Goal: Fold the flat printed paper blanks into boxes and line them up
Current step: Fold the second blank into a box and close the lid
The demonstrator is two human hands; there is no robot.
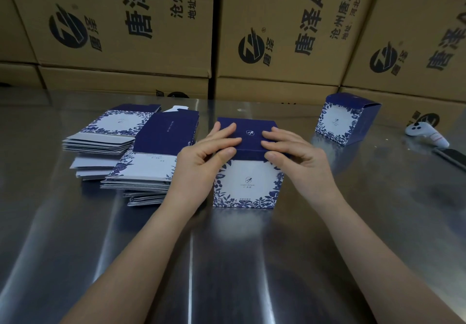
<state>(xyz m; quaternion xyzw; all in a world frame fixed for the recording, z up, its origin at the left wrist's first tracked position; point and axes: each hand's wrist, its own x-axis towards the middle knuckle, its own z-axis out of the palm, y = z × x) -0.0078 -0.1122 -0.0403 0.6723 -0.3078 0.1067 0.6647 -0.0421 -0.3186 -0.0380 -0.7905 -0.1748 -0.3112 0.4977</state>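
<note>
The box (248, 185) stands upright on the counter (227, 260), straight in front of the person. The left hand (206, 154) and the right hand (300, 157) both grip its dark blue lid, fingers on top and thumbs on the front edge. 1 finished box (345, 122) stands well apart, to the right and farther back, so the right hand is nearer to it. Flat blanks (141, 152) lie piled at the left. The cartons (126, 21) behind read "唐泽" and "沧州唐泽"; the box print is too small to read.
</note>
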